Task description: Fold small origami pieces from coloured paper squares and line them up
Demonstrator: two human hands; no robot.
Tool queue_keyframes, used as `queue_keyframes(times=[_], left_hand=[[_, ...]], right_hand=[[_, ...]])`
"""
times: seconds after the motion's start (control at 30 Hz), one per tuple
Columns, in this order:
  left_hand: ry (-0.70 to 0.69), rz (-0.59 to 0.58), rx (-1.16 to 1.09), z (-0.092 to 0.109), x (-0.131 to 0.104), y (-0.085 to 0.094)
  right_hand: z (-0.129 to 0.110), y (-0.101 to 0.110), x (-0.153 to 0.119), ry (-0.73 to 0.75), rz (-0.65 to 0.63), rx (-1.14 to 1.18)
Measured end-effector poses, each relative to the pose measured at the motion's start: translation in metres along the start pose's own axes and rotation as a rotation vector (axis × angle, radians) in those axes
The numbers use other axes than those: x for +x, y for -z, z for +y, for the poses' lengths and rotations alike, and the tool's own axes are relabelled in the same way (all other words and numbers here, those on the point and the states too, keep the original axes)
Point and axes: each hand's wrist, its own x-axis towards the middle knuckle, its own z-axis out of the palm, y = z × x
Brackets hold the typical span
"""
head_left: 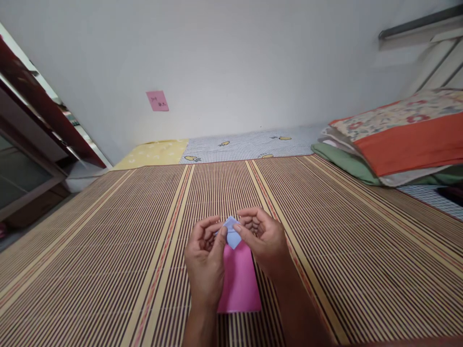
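A small piece of folded light-blue paper (233,239) is held up between my two hands, its top coming to a point. My left hand (205,250) pinches its left side with thumb and fingers. On the opposite side, my right hand (265,238) grips the paper, the thumb pressed on its front. Below and behind it, a flat pink sheet (240,284) lies on the striped mat (159,231). My left hand covers part of the pink sheet's left edge.
Folded bedding in orange, floral and green (405,140) is piled at the right. Patterned cloth (246,144) and yellow cloth (155,152) run along the wall (253,62). A pink note (157,101) with writing is on the wall. A cabinet (25,168) stands at the left.
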Motion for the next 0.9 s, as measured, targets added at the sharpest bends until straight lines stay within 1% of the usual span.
queue_keyframes(times=[0.13,0.2,0.27,0.33,0.37,0.47,0.6,0.67,0.73,0.8,0.83,0.9], left_hand=[[0.026,-0.02,0.058,0.001,0.001,0.003],[0.078,-0.069,0.024,0.0,0.003,0.005],[0.145,-0.145,-0.035,-0.003,0.006,0.009],[0.204,-0.184,-0.075,-0.007,0.01,0.011],[0.211,-0.181,-0.103,-0.009,0.011,0.012],[0.195,-0.156,-0.096,-0.01,0.01,0.012],[0.1,-0.118,0.043,-0.003,0.004,0.008],[0.068,-0.113,0.07,-0.001,0.002,0.006],[0.092,-0.131,0.046,-0.001,0.003,0.005],[0.138,-0.179,0.006,-0.003,0.005,0.006],[0.155,-0.208,-0.011,-0.005,0.006,0.007],[0.162,-0.223,-0.023,-0.007,0.007,0.008]], right_hand=[[0.0,0.004,0.001,-0.017,-0.078,0.015],[-0.001,0.006,0.002,0.0,-0.085,0.013],[-0.002,0.008,0.002,0.013,-0.097,0.008],[-0.002,0.009,0.002,0.023,-0.113,-0.001],[-0.003,0.009,0.002,0.03,-0.121,-0.005],[-0.004,0.009,0.002,0.049,-0.125,-0.034],[-0.007,0.005,0.001,0.094,-0.088,-0.107],[-0.008,0.004,0.0,0.118,-0.07,-0.117],[-0.008,0.003,0.0,0.13,-0.051,-0.12],[-0.007,0.003,0.0,0.132,-0.036,-0.12],[-0.006,0.004,0.0,0.127,-0.03,-0.115],[-0.005,0.005,0.001,0.099,-0.036,-0.084]])
